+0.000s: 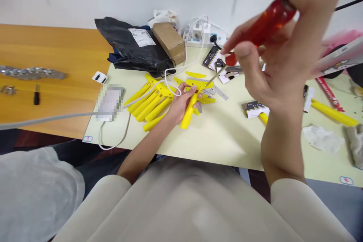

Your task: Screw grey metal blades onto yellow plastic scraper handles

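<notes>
1 yellow handled piece (187,115) over the counter (215,140), pinched in the left grip (181,102). Right grip (283,60) wrapped round 1 red screwdriver (259,30), tip at the piece's flat plate. Risk: slanted shaft could skid under force, scoring the plate or jabbing nearby left fingers. White cable (178,95) loops by that hand; might snag if it shifts.
</notes>
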### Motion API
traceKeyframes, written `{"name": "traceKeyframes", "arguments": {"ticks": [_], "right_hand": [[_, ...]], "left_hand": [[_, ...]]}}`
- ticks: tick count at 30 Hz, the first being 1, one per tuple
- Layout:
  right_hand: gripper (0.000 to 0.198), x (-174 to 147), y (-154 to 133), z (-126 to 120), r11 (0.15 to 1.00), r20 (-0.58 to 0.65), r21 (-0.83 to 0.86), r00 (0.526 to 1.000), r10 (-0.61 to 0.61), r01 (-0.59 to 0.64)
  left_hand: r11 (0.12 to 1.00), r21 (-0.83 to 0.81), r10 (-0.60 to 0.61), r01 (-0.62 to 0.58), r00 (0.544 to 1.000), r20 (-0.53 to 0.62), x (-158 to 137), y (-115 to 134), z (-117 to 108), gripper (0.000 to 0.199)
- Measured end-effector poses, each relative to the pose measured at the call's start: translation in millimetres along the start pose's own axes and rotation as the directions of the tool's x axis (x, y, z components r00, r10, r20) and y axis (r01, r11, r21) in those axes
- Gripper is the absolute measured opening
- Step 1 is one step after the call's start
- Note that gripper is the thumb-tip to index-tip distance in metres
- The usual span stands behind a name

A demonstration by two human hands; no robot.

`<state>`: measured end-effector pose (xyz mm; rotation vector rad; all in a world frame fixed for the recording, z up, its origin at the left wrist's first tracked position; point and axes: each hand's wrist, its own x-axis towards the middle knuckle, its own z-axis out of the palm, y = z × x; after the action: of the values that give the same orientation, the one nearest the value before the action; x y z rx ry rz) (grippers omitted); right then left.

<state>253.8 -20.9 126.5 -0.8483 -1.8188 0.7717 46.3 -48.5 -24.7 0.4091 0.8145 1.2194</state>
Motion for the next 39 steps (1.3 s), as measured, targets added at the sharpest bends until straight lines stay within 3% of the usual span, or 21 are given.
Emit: {"name": "traceKeyframes", "arguments": {"ticks": [3, 7, 13, 20, 26, 31, 34, 37, 39], "right_hand": [[0.040, 18, -12, 12, 0.979, 0.099, -0.123, 0.984, -0.149, 0.161], [0.025, 31, -8, 22, 0.986, 0.094, -0.075, 0.986, -0.139, 0.146], [0.053, 30, 12, 29, 0.986, -0.020, -0.167, 1.000, -0.018, 0.014], [0.047, 28, 10, 27, 0.997, 0.063, -0.049, 0.997, -0.048, 0.051], [0.062, 32, 35, 28, 0.986, -0.049, -0.110, 0.990, -0.135, 0.129], [0.057, 37, 45, 33, 0.957, 0.030, 0.025, 0.957, -0.290, 0.289], [0.066, 40, 57, 34, 0.936, -0.051, 0.034, 0.936, -0.348, 0.350], [0.075, 40, 59, 32, 0.954, -0.090, -0.011, 0.950, -0.298, 0.298], [0.072, 38, 50, 29, 0.977, -0.025, 0.039, 0.977, -0.210, 0.211]], "left_hand": [[1.000, -0.004, 0.023, -0.023, 1.000, -0.009, 0, 8, -4, 0.046], [0.998, -0.037, 0.043, -0.044, 0.999, -0.031, 1, 12, -14, 0.041], [0.995, -0.052, 0.076, -0.080, 0.994, -0.081, -1, 10, -19, 0.040], [0.994, -0.083, 0.066, -0.073, 0.994, -0.092, 0, 7, -21, 0.043], [0.988, -0.124, 0.092, -0.094, 0.995, -0.026, -1, 6, -22, 0.043], [0.990, -0.116, 0.075, -0.080, 0.996, -0.040, -2, 4, -21, 0.042], [0.992, -0.097, 0.073, -0.077, 0.996, -0.048, -3, 4, -20, 0.040], [0.994, -0.072, 0.076, -0.080, 0.996, -0.049, -4, 5, -20, 0.041], [0.995, -0.071, 0.072, -0.075, 0.996, -0.045, -4, 4, -20, 0.043]]}}
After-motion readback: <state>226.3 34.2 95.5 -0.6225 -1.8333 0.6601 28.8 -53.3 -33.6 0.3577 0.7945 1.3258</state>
